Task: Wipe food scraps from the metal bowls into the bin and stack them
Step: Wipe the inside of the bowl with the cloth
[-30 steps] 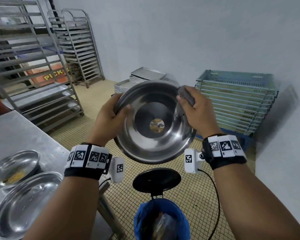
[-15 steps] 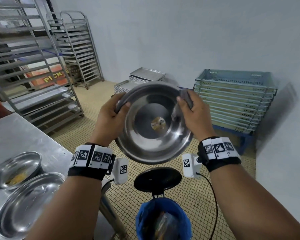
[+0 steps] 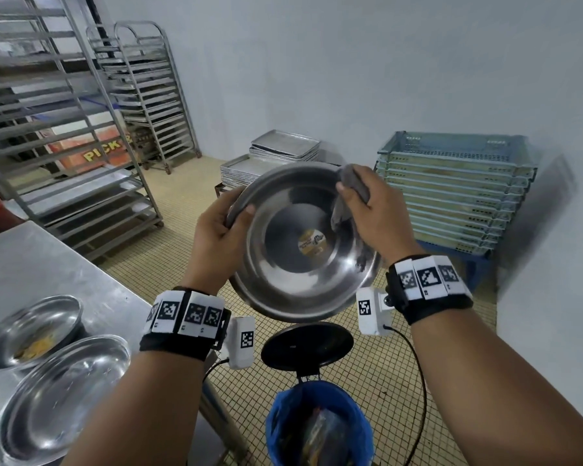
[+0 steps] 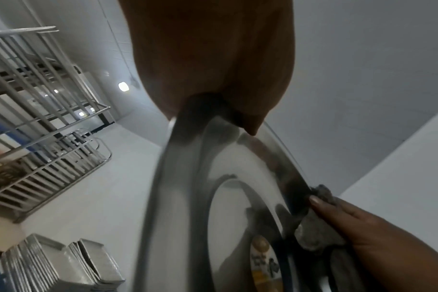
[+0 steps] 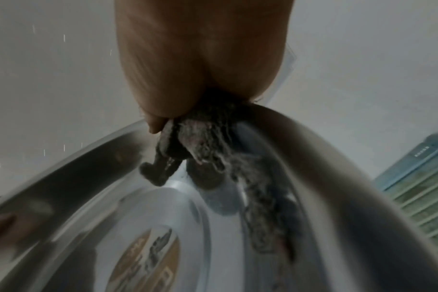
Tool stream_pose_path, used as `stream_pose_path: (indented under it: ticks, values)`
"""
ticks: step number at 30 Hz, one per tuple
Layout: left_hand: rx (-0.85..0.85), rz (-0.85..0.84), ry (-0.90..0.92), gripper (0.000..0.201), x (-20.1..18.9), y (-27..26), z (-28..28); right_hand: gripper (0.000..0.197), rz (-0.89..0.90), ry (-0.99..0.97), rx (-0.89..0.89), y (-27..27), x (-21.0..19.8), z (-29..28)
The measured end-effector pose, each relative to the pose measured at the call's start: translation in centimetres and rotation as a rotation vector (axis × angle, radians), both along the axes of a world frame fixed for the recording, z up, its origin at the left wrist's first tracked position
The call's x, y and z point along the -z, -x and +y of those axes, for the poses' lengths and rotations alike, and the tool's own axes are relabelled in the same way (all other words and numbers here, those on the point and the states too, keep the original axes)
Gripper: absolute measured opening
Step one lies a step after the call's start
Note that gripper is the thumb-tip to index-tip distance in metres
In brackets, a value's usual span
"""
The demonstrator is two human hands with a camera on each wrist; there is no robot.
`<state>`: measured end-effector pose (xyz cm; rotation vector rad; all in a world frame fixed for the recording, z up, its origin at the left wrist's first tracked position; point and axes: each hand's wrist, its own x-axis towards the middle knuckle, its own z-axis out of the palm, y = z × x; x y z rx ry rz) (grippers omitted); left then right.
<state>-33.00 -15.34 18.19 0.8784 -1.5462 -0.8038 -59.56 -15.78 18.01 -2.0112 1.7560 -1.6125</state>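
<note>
A large metal bowl (image 3: pixel 293 280) is held tilted in the air above the bin (image 3: pixel 317 428), its inside facing me, a round label on its bottom. My left hand (image 3: pixel 223 227) grips its left rim, thumb inside. My right hand (image 3: pixel 367 210) holds a grey cloth (image 3: pixel 352 183) pinched over the upper right rim; a tail of cloth hangs inside the bowl. In the left wrist view the bowl (image 4: pixel 188 207) fills the middle, with the cloth (image 4: pixel 318 227) at the right. The right wrist view shows the cloth (image 5: pixel 203 146) on the bowl (image 5: pixel 148 227).
The bin has a blue liner and an upright black lid (image 3: pixel 307 344). On the steel table (image 3: pixel 48 264) at the left sit a bowl with scraps (image 3: pixel 31 331) and a nearer bowl (image 3: pixel 64 391). Tray racks (image 3: pixel 64 129), stacked trays (image 3: pixel 273 156) and crates (image 3: pixel 451 190) stand behind.
My right hand with the cloth has slid a little up along the bowl's right rim. The bowl has tilted slightly. My left hand keeps its grip.
</note>
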Motion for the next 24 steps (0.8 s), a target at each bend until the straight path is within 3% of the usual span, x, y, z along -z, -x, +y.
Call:
stream_pose_path:
  ticks: [5,8,11,14,17,19,24]
  values:
    - [-0.171,0.241,-0.008,0.021,0.3,0.3,-0.3,0.028,-0.326,-0.016,-0.004,-0.4,2.1,0.7]
    - [-0.106,0.054,0.034,0.023,0.4,-0.2,-0.3,0.023,-0.36,-0.006,0.033,-0.1,3.2,1.0]
    - [-0.064,-0.187,0.061,0.022,-0.6,-1.2,-0.5,0.03,-0.229,-0.03,-0.03,0.5,1.9,1.4]
    - [0.054,-0.314,0.062,0.023,-2.1,-1.2,-0.9,0.037,0.017,-0.059,-0.092,0.3,0.8,1.4]
    - [0.044,-0.428,0.11,0.024,-2.3,-0.7,-1.8,0.038,0.142,0.0,-0.093,-0.5,0.4,1.2]
    - [0.025,-0.382,0.109,0.025,-1.9,-0.7,-2.1,0.035,0.114,0.031,-0.101,-0.8,0.2,1.2]
    - [-0.068,-0.085,0.006,0.023,-0.8,-0.9,-1.7,0.03,-0.199,0.019,-0.094,-0.4,1.8,1.1]
